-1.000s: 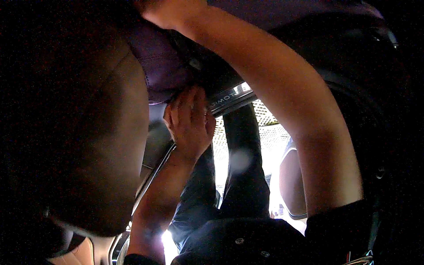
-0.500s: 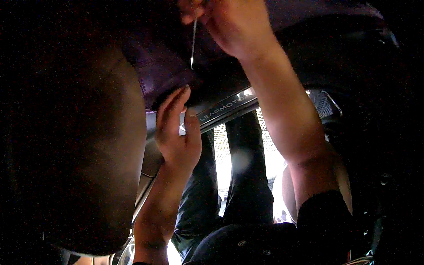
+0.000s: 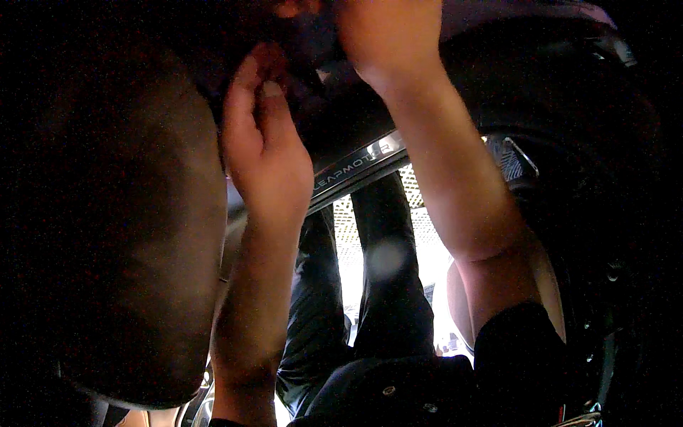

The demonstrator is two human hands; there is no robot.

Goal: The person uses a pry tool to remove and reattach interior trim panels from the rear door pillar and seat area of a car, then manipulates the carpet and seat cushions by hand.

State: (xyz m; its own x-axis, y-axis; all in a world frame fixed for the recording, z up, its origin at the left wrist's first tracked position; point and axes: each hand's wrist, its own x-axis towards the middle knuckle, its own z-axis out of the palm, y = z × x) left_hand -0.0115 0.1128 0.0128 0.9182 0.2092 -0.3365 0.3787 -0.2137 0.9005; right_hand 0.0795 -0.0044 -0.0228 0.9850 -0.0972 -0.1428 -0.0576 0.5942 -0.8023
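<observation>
My left hand (image 3: 270,156) reaches up into the shadow under a dark panel, beside a rounded dark seat-like form (image 3: 142,235). Its fingers stretch upward, with the thumb a little apart from them, and nothing shows between them. Dimness hides what the fingertips touch. At the top edge is my right hand (image 3: 391,35), partly out of the picture. Its blurred, curled fingers lie up and left of the wrist. The thin metal rod with a bent tip, seen in that hand a moment earlier, cannot be made out now. A small pale patch (image 3: 324,75) shows between the hands.
A dark door sill with a lettered trim strip (image 3: 356,167) runs slanting below my hands. A ridged, metal-edged piece (image 3: 523,160) sits right of my right forearm. My dark-trousered legs (image 3: 391,285) extend over a bright perforated surface (image 3: 348,231).
My left hand has moved up, away from the sill, toward the right hand. The right hand has risen slightly, its fingers now mostly past the top edge, and the metal rod has gone from sight.
</observation>
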